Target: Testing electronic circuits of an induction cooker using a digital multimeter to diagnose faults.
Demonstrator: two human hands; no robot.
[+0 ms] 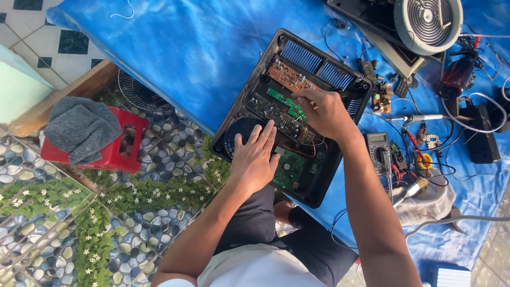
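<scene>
At the centre of the frame an opened black appliance housing (289, 114) lies tilted on the desk (175, 58), which is covered with a blue sheet. Its top cover is already off, so the insides are exposed: two blue finned heat sinks (313, 64) along the upper edge, a brown circuit board (284, 76) below them, a narrow green board (281, 101), a larger green board (291, 169) toward the lower right, and a round fan (239, 133) at the left side.

The left hand (255, 159) lies flat and spread wide, palm down, over the housing beside the fan, steadying it and holding nothing. The right hand (324, 111) is closed narrowly, fingertips pinched together over the narrow green board; whether it grips a small part or a wire there is too small to tell.

Judging by this, the opening-up is finished and the work inside the boards is under way; the boards appear to sit in place still, and nothing is reassembled.

To the right lie a multimeter (378, 153), a soldering iron (419, 118) and tangled leads. A round heating coil (427, 24) sits at the upper right. On the floor at left stands a red stool (119, 151) with a grey cloth (79, 127) on it.
</scene>
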